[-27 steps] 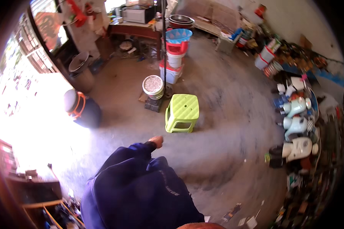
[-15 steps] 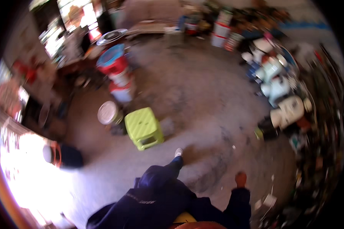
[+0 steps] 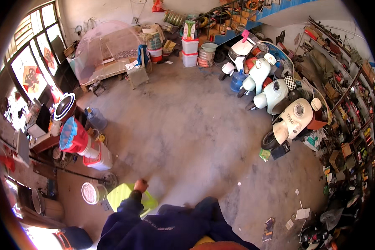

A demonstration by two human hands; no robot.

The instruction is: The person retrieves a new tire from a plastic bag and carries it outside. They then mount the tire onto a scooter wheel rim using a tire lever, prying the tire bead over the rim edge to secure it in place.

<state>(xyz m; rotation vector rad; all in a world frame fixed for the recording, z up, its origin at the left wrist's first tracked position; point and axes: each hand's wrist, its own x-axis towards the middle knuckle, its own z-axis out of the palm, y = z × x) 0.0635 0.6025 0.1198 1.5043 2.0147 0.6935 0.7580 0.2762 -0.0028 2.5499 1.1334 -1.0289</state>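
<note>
My left hand reaches out in front of my dark blue sleeve, its fingers curled and nothing visible in them. Below it in the picture is a light green plastic stool, partly covered by my forearm. Whether the hand touches the stool or only passes above it, I cannot tell. My right hand is out of the picture. Beside the stool stands a white bucket with a pale top.
Left: stacked buckets with a blue basin, and a water jug. Right: several parked scooters, then crowded shelves. Back: a netted bed, white boxes and blue-edged stairs. Concrete floor lies between.
My view has swung, so the stool sits lower and farther left in the picture. My left hand has come into sight over it. My right hand, visible before as a closed fist, has left the picture.
</note>
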